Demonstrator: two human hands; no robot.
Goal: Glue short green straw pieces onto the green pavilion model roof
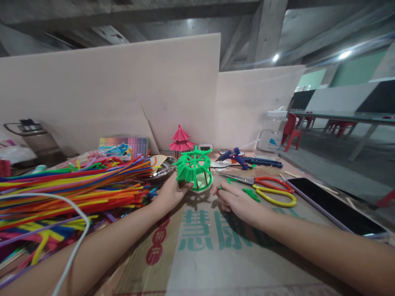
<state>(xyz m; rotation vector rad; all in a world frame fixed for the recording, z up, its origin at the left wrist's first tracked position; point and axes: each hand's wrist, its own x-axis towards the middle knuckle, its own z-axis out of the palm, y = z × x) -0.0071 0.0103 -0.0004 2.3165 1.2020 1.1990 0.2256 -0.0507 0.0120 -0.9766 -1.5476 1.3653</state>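
Observation:
My left hand (pixel 173 192) grips a small green pavilion model (pixel 195 167) by its lower left side, raised a little above the cardboard. Fuzzy green pipe-cleaner pieces line the left part of its round roof, while bare spokes show on top and dark posts stand below. Close by on the right, my right hand (pixel 230 199) is closed in a pinch, with a bit of green pipe cleaner at the fingertips. Several short green pieces (pixel 251 195) lie just beyond that hand, beside scissors (pixel 271 190) with orange and yellow handles.
Bundles of colourful pipe cleaners (pixel 77 197) cover the left side. Behind stand a pink pagoda model (pixel 180 139), a blue glue gun (pixel 233 157) and a clear plastic jug (pixel 271 133). A phone (pixel 335 205) lies at right; a white cable (pixel 80 220) crosses above my left forearm.

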